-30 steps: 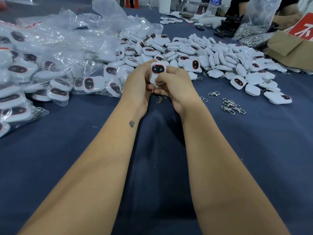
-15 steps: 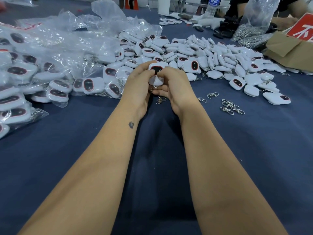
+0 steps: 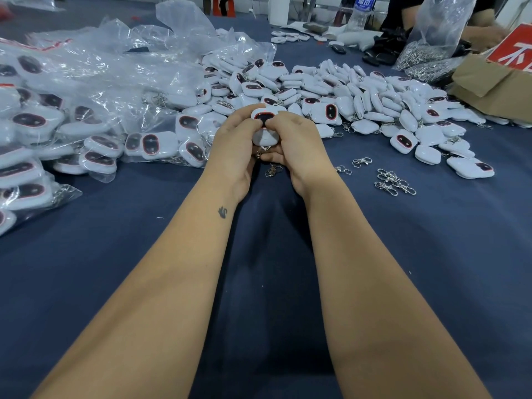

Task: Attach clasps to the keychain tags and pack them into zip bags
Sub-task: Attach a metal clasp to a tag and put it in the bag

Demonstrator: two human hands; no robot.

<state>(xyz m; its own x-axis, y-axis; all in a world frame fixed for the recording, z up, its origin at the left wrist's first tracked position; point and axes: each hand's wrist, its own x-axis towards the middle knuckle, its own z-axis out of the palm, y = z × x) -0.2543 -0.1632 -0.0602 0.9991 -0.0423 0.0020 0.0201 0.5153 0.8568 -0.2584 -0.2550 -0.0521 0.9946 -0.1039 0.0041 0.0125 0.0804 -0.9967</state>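
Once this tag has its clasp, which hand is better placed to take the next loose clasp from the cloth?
Probably the right hand. The loose clasps lie on the blue cloth on its side. Both hands now hold the tag, and the left hand would have to cross over.

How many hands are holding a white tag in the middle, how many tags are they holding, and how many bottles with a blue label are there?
Hands: 2, left hand and right hand
Held tag: 1
Blue-label bottle: 1
Total: 4
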